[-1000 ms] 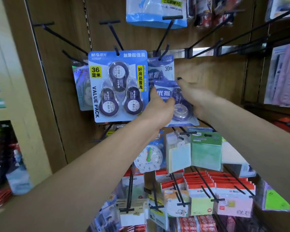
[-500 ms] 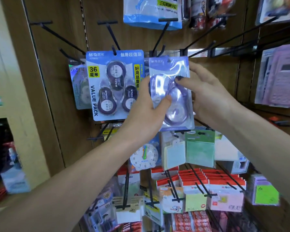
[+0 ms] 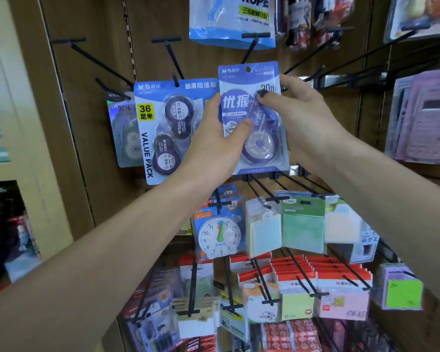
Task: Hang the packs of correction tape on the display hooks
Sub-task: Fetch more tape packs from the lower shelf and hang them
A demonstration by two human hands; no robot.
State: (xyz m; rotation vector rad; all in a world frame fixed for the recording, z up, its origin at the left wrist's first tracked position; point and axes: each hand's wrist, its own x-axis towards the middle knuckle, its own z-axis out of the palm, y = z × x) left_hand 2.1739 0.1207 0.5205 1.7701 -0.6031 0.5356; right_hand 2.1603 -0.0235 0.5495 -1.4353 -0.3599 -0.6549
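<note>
Both my hands hold one blue pack of correction tape [image 3: 258,138] upright in front of the wooden hook wall. My left hand [image 3: 214,141] grips its left edge, thumb across the front. My right hand [image 3: 302,118] holds its right edge, a fingertip on the blister. The hang hole at the pack's top is free of any hook. Left of it a blue value pack of correction tapes [image 3: 163,130] hangs on a black hook [image 3: 174,59], and a greyer pack [image 3: 122,128] hangs further left.
Bare black hooks [image 3: 87,54] stick out at the upper left and right [image 3: 315,69]. A blue rope bag [image 3: 231,24] hangs above. Below hang a toy clock [image 3: 219,235], sticky notes [image 3: 302,224] and red-topped note packs [image 3: 341,283]. A cream shelf unit [image 3: 15,123] stands at left.
The pack has risen and turned so its printed front faces me; half a second ago it looked clear and glossy. My hands moved up slightly with it.
</note>
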